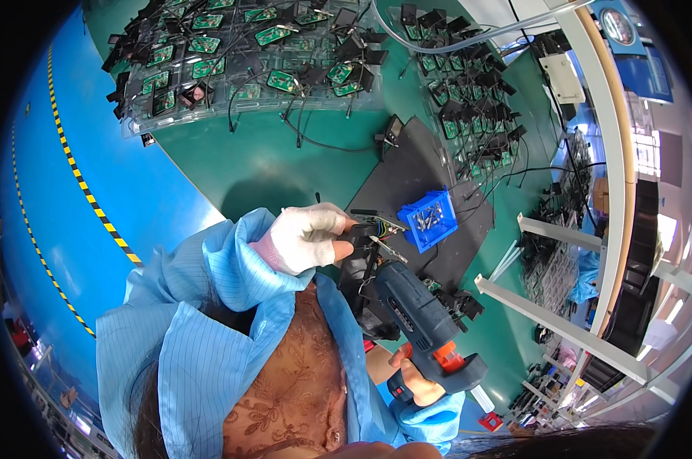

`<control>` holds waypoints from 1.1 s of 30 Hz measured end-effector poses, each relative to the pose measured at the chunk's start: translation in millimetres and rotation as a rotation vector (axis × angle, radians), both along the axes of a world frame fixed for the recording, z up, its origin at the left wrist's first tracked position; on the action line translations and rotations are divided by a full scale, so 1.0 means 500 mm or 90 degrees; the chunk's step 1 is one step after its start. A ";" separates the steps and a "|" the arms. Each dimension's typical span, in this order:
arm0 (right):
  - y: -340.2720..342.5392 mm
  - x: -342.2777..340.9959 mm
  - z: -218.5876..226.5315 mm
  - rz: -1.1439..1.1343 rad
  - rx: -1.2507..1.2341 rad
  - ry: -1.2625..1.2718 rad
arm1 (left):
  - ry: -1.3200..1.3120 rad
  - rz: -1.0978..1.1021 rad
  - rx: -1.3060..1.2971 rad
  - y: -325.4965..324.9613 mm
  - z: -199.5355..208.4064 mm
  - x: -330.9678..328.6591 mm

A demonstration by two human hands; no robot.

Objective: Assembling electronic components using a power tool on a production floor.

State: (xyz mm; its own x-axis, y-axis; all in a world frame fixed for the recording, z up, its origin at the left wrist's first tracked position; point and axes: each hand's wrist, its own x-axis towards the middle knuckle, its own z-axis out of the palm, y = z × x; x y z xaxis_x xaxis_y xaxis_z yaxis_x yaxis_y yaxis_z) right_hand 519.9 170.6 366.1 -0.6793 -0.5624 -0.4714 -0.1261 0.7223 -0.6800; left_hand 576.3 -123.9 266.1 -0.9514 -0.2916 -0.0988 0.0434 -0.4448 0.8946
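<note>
My left hand [307, 239], in a white glove with bare fingertips, pinches a small black electronic housing [363, 233] with thin wires coming out of it. My right hand [418, 380] is wrapped round the grip of a dark grey and orange cordless screwdriver [411, 302]. The tool slants up to the left, its nose close to the housing. Whether its bit touches the housing I cannot make out. Just beyond, a small blue bin [416, 237] holds several loose metal pieces, too small to name. Under the bin lies a black mat [468, 241].
Clear plastic trays [200, 115] of green circuit boards with black cables cover the far left of the green bench. More boards [468, 115] stand at the far right. A black part on a cable [392, 130] lies between. A white frame post [617, 153] rises on the right.
</note>
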 end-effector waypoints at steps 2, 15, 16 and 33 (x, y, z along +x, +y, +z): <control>-0.049 -0.003 0.036 -0.072 -0.019 -0.075 | 0.001 -0.009 -0.012 0.001 0.001 -0.003; -0.064 -0.004 0.042 0.301 0.016 0.414 | 0.005 -0.002 0.035 0.003 -0.001 0.001; -0.058 -0.007 0.038 0.450 0.064 0.579 | 0.005 0.004 0.058 0.004 0.000 0.003; -0.118 -0.047 0.086 0.275 0.037 0.154 | 0.063 0.011 -0.096 -0.004 -0.026 0.003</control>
